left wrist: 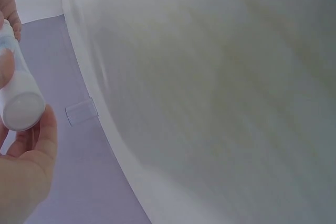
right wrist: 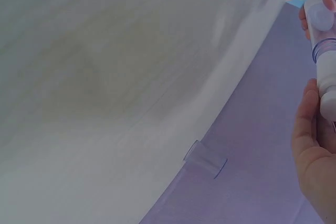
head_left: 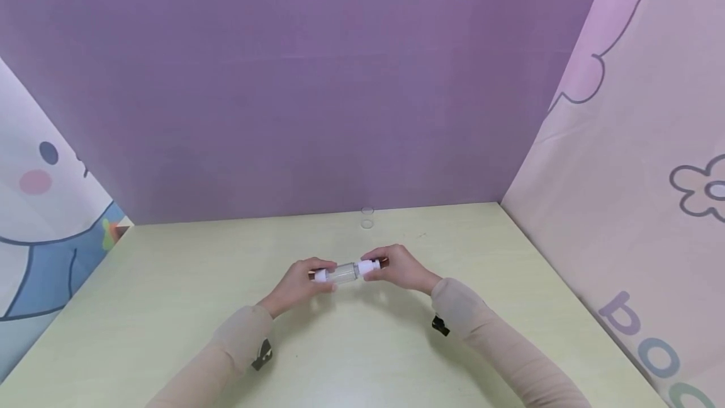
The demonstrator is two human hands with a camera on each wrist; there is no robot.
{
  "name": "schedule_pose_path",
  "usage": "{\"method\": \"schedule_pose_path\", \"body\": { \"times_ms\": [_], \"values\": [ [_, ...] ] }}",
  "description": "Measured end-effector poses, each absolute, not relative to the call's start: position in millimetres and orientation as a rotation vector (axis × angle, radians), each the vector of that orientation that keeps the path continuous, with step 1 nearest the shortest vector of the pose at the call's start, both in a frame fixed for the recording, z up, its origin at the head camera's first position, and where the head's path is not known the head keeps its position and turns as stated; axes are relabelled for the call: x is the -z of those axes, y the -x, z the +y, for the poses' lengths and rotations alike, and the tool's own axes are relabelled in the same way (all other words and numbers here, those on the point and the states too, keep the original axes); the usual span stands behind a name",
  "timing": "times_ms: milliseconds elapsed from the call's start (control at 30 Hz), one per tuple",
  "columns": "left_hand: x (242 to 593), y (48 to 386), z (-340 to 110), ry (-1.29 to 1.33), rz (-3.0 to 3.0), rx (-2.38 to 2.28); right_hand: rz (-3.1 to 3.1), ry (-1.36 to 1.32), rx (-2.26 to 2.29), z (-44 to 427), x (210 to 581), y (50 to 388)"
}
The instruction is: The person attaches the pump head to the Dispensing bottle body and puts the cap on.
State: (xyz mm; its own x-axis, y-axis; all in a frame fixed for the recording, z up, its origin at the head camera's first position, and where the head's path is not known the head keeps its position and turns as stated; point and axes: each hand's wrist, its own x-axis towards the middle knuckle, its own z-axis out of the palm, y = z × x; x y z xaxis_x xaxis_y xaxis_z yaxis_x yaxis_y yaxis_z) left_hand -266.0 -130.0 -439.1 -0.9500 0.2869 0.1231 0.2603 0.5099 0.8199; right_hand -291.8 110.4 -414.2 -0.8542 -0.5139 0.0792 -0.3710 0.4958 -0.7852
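A small clear bottle (head_left: 342, 274) with white ends lies sideways in the air, held between both hands above the table. My left hand (head_left: 303, 282) grips its white base (left wrist: 23, 109), fingers and thumb on opposite sides. At the other end, my right hand (head_left: 402, 267) pinches the white pump top (head_left: 369, 266). The right wrist view shows that white collar (right wrist: 327, 72) next to the clear body. Farther back stands a clear cylindrical cap (head_left: 367, 218), close to the table's far edge and apart from both hands.
The pale table (head_left: 170, 332) ends at a purple panel (head_left: 317, 112) behind. A printed pink panel (head_left: 640, 162) borders the right side, and a cartoon-printed one (head_left: 45, 206) stands on the left.
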Motion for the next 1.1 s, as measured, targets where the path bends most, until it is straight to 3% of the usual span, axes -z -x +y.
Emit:
{"method": "schedule_pose_path", "body": {
  "times_ms": [1100],
  "values": [
    [438.6,260.5,-126.3,-0.538,2.688,-1.495,2.547,0.761,1.202,115.8,411.9,287.4]
  ]
}}
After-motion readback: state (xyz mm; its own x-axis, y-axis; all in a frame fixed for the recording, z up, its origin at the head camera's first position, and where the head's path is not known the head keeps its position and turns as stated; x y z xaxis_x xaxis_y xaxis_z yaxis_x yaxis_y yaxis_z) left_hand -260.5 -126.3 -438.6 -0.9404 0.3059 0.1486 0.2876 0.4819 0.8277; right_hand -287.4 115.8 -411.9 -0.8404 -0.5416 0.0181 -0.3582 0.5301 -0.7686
